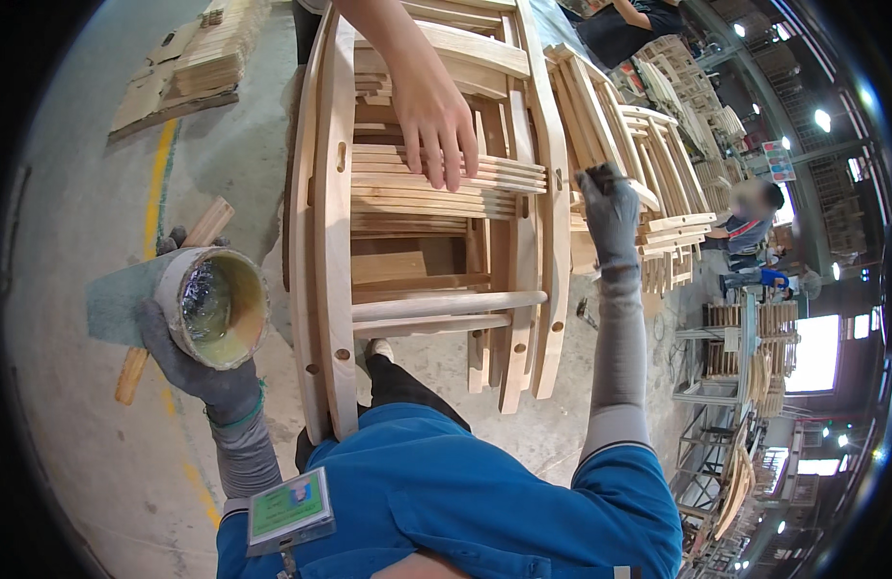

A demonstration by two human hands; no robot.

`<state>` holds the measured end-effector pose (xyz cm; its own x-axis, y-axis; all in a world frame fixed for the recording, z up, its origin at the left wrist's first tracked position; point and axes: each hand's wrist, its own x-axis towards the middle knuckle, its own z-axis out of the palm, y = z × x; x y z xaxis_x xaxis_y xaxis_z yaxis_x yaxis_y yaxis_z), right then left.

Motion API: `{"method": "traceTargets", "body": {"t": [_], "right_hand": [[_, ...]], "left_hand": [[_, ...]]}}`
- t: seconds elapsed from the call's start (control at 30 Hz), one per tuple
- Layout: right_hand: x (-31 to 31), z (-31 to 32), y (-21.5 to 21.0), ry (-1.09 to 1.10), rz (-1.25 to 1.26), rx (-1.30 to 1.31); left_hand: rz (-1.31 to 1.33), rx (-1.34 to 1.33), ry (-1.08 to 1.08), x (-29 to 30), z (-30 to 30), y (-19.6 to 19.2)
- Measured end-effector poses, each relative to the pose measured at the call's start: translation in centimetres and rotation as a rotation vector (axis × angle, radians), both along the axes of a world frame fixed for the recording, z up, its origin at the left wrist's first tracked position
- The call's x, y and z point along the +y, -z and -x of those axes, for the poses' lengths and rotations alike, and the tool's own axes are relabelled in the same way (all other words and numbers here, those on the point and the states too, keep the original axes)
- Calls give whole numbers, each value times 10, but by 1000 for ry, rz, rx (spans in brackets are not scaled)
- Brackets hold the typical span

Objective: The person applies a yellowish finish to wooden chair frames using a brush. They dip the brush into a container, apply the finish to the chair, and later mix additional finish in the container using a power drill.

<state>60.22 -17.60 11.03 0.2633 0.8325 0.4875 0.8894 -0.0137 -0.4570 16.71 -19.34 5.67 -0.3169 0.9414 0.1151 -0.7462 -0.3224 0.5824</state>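
My left hand [190,362], in a grey glove, grips a round pot [180,323] with crusted rim and yellowish, glossy contents. A wooden bar [210,222] and a flat grey-blue piece [118,299] stick out behind the pot; how they are held is hidden. My right hand [612,217], also gloved, is closed beside the right post of a light wooden chair-like frame [552,241]; whatever thin thing it pinches is unclear. Another person's bare hand [436,130] rests over the thin wooden slats [397,183] between the frame's posts.
More wooden frames [658,145] stand stacked on the right. At the far left, wooden pieces [209,63] lie piled on cardboard. A yellow line [161,174] runs along the concrete floor. Farther right, people [750,227] work near racks [745,338].
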Motion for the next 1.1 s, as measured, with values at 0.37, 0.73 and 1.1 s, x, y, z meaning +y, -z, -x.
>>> {"method": "traceTargets", "body": {"t": [0.37,0.73,1.1], "right_hand": [[-54,27,-3,81,-319,441],[-2,209,34,-413,-329,313],[42,231,86,-444,-251,-17]], "left_hand": [[-108,378,-54,-5,-28,31],[-10,-61,105,-11,-30,14],[-90,452,-244,-6,-1,41]]}}
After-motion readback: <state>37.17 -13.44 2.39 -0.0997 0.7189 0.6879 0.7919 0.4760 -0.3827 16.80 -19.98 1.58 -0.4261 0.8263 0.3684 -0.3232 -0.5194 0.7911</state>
